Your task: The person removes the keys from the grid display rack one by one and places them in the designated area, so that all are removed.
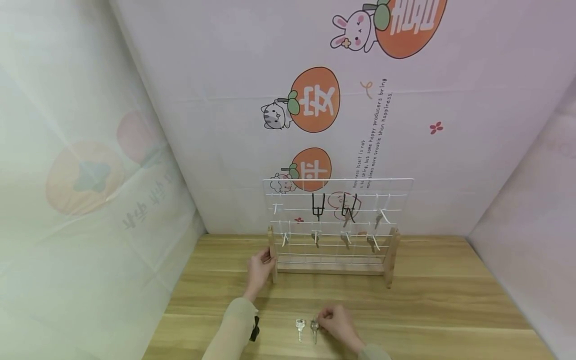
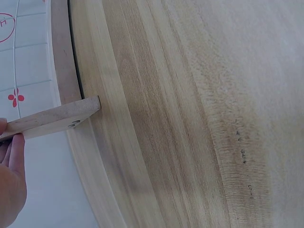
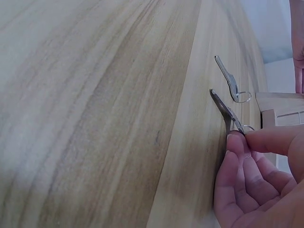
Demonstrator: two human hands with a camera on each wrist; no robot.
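Observation:
My left hand [image 1: 260, 271] grips the left wooden upright [image 1: 272, 260] of a white wire rack [image 1: 333, 256]. In the left wrist view, the fingers of that hand press against the wooden upright [image 2: 52, 116] near the left edge. Down on the table, my right hand [image 1: 339, 324] pinches the head of a metal key [image 1: 314, 327]. The right wrist view has thumb and fingertips on this key [image 3: 221, 105], whose blade points away from the hand. Another key [image 1: 300, 328] with a small ring lies just left of it, apart from the hand.
Several white hooks [image 1: 376, 242] and two black hooks [image 1: 318, 207] hang on the rack; keys [image 1: 345, 239] hang from some. Behind the rack rises a printed cloth wall [image 1: 234, 150]. A black bow-like thing [image 1: 255, 330] is by the left sleeve on the wooden table [image 1: 441, 300].

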